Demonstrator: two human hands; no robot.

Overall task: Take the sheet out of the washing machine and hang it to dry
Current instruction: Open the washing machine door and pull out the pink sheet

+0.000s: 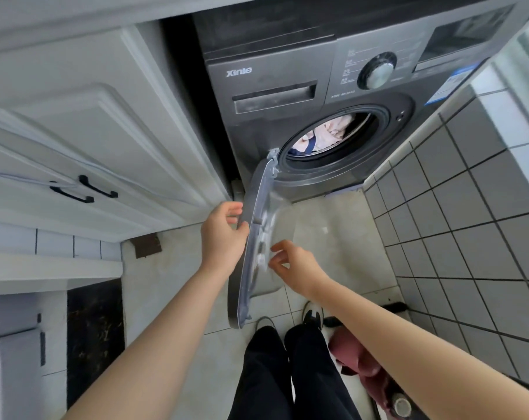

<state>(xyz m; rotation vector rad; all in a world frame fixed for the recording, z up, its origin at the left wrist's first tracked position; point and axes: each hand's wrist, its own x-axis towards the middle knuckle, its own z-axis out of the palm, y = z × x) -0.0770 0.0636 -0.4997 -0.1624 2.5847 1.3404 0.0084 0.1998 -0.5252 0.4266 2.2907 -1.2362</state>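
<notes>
A dark grey front-loading washing machine (287, 86) stands ahead of me between a cabinet and a tiled wall. Its round door (251, 247) is swung open toward me, seen edge-on. Inside the drum lies the sheet (324, 134), pale pink with a dark blue part. My left hand (222, 234) holds the outer edge of the door, thumb and fingers curled round its rim. On the door's inner side hovers my right hand (293, 265), fingers loosely bent and holding nothing.
White cabinet doors with black handles (84, 189) line the left side. A grey tiled wall (469, 222) runs along the right. A pink cloth bundle (360, 362) lies on the floor beside my feet, next to a small round item.
</notes>
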